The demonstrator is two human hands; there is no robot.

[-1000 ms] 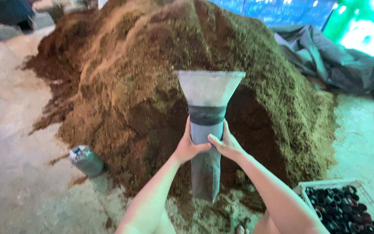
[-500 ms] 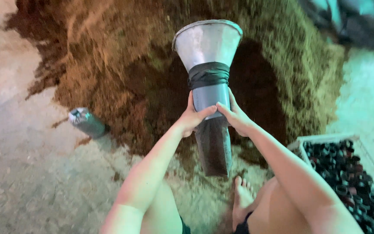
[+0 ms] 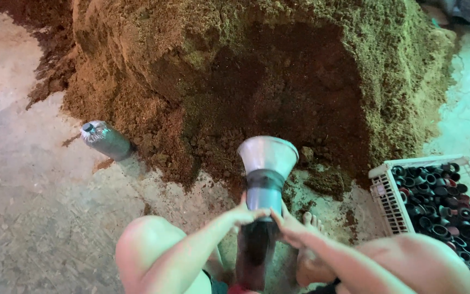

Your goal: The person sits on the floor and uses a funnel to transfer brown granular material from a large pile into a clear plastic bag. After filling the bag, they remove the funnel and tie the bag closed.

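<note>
Two hands on an upright funnel-topped bag

Far left: grey concrete floor, w/ a filled plastic bag lying on its side at the foot of the soil heap, its tied end pointing left, away from the heap.

Centre: big brown soil heap w/ a dark scooped hollow in front. Just below it, between the person's knees, stands the metal funnel – wide mouth up, narrow neck down, long axis near vertical, top leaning slightly toward the heap. A dark band wraps the neck; below it hangs a clear plastic sleeve, lower part dark w/ soil, running straight down to the floor.

Left hand curls round the neck from the left, fingers closed against it. Right hand presses on from the right, fingers laid flat on the sleeve top. Both grip at approx. the same height.

Right: bare foot beside the sleeve; further right a white plastic crate full of black rings, well apart from the funnel.
</note>
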